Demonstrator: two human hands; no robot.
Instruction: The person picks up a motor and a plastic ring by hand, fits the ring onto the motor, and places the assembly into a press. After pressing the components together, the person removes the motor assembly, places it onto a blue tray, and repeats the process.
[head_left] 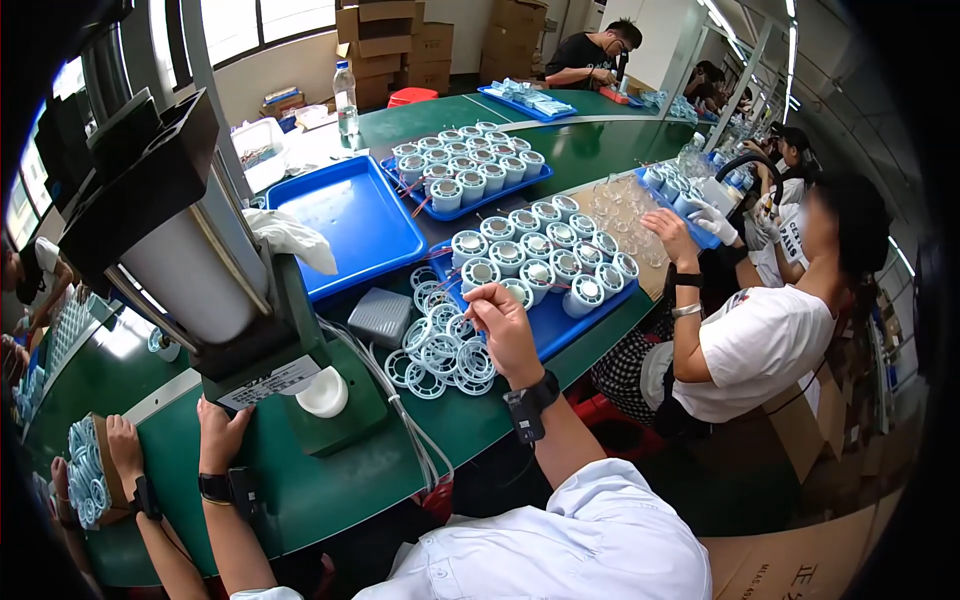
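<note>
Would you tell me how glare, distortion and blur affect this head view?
Head view: window light glares on the green table; fisheye bends its edge and darkens the corners; the right hand over the spools and the left hand by the press look sharp; a neighbour's face is blurred.

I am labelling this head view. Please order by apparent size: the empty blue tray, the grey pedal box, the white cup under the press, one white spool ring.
1. empty blue tray
2. grey pedal box
3. white cup
4. spool ring

The cup and the ring look nearly alike, so their order is unsure.
</note>
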